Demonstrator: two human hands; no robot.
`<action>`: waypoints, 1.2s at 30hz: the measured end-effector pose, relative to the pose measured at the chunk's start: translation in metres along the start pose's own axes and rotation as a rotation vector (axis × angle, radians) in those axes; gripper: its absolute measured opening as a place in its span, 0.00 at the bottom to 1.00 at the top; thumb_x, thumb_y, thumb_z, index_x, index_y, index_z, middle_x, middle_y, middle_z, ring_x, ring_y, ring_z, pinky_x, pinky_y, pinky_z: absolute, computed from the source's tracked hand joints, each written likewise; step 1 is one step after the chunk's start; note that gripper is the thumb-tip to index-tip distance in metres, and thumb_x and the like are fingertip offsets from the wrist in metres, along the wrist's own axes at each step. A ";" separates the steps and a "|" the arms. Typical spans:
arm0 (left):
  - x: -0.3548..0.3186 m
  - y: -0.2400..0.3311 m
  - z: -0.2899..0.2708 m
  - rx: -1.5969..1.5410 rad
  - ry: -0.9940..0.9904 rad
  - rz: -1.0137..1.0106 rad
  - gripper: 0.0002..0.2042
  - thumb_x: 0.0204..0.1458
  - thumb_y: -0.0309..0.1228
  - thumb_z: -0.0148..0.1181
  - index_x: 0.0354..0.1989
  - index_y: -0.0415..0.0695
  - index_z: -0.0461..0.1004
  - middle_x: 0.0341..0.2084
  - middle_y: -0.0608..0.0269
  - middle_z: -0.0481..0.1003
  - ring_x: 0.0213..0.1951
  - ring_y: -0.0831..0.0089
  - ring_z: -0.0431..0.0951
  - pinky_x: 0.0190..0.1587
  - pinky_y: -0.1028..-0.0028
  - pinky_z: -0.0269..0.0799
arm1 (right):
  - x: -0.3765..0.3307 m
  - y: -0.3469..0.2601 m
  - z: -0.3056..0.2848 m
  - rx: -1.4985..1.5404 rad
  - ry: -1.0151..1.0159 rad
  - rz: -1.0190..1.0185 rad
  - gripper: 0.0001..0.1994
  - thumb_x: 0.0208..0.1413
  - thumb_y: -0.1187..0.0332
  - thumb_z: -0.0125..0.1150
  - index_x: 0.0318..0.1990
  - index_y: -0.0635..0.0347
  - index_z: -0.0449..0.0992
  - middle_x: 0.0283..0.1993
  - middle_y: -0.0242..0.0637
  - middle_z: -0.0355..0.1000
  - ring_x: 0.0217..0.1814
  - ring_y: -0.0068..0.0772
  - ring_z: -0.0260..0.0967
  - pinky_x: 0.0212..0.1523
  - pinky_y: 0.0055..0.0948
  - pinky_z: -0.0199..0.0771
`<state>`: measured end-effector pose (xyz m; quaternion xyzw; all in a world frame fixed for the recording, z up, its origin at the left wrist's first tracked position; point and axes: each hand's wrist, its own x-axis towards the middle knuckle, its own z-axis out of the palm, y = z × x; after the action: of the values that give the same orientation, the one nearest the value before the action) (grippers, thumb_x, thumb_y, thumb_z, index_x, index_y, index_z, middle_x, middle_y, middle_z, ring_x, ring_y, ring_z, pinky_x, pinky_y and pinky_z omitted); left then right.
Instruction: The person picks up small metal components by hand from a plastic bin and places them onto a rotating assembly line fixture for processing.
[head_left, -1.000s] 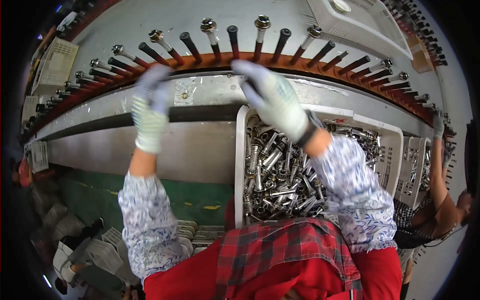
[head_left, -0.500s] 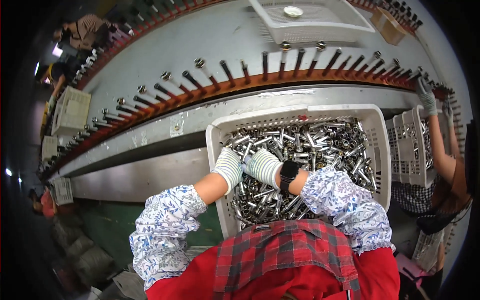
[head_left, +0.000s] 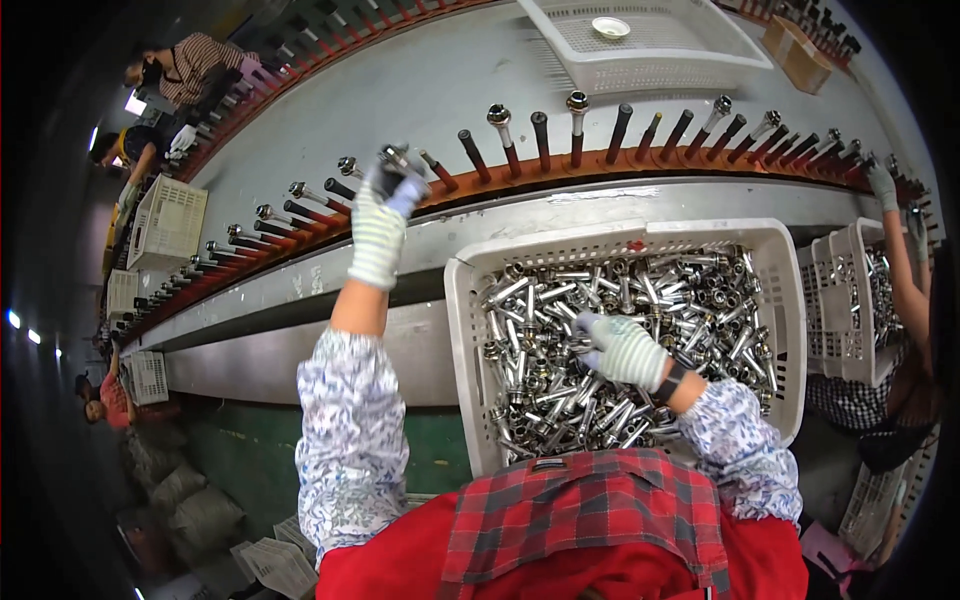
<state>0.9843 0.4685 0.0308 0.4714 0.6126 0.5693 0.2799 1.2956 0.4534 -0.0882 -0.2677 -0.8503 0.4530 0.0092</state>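
My left hand (head_left: pixel 381 230), in a striped knit glove, is stretched out to the row of upright pegs. Its fingers are closed round a chrome tube fitting (head_left: pixel 399 157) at the top of one peg; how far the fitting sits on the peg is hidden. My right hand (head_left: pixel 628 350), gloved alike, is low over a heap of chrome tube fittings (head_left: pixel 560 400) in a pale plastic basket (head_left: pixel 625 232). Its fingers point left and are drawn together; whatever is between them cannot be made out.
Pegs with dark sleeves, some topped by fittings, line a curved orange rail (head_left: pixel 600 165) behind the basket. Beyond it lies an empty white crate (head_left: pixel 660 70) with a small dish, beside a cardboard box (head_left: pixel 797 55). A co-worker's arm (head_left: pixel 905 285) reaches over another basket (head_left: pixel 835 295) at right.
Both hands were together at the basket's left side. My left hand has gone up to the pegs with a fitting; my right has shifted right over the heap. The pegs have shifted along the rail.
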 end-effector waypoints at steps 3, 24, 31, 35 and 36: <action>0.057 -0.052 -0.069 0.062 0.183 0.173 0.13 0.54 0.24 0.56 0.48 0.37 0.69 0.40 0.56 0.76 0.43 0.70 0.76 0.50 0.73 0.70 | 0.011 0.007 0.028 0.767 0.164 -0.061 0.14 0.53 0.68 0.56 0.46 0.61 0.66 0.35 0.41 0.75 0.30 0.27 0.72 0.31 0.25 0.74; -0.079 -0.023 0.090 0.156 -0.657 0.308 0.31 0.41 0.32 0.68 0.57 0.45 0.66 0.59 0.48 0.62 0.62 0.54 0.59 0.63 0.60 0.53 | 0.039 -0.024 -0.024 2.168 0.024 -0.304 0.14 0.58 0.67 0.56 0.51 0.55 0.68 0.44 0.31 0.73 0.38 0.22 0.72 0.36 0.21 0.75; -0.052 -0.018 0.116 -0.150 -0.487 0.050 0.10 0.51 0.21 0.58 0.42 0.44 0.72 0.47 0.55 0.73 0.52 0.63 0.72 0.54 0.66 0.67 | 0.033 0.009 -0.058 1.387 0.358 -0.124 0.21 0.58 0.59 0.56 0.55 0.59 0.66 0.43 0.38 0.74 0.34 0.22 0.72 0.37 0.17 0.72; 0.036 -0.036 0.111 -0.072 0.043 0.163 0.08 0.54 0.26 0.56 0.43 0.42 0.72 0.43 0.57 0.76 0.46 0.71 0.74 0.51 0.73 0.68 | 0.053 0.076 -0.096 1.033 0.633 0.033 0.28 0.54 0.45 0.56 0.52 0.61 0.70 0.40 0.40 0.76 0.23 0.18 0.70 0.23 0.17 0.71; 0.064 -0.054 0.097 0.017 0.106 0.231 0.09 0.55 0.26 0.56 0.43 0.41 0.72 0.43 0.58 0.76 0.46 0.72 0.74 0.52 0.74 0.67 | 0.064 0.092 -0.111 0.989 0.758 0.039 0.26 0.53 0.46 0.57 0.49 0.60 0.71 0.39 0.38 0.77 0.23 0.17 0.70 0.23 0.17 0.71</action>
<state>1.0298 0.5731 -0.0280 0.5104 0.5728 0.6169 0.1755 1.3102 0.6091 -0.1082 -0.3892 -0.4726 0.6668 0.4249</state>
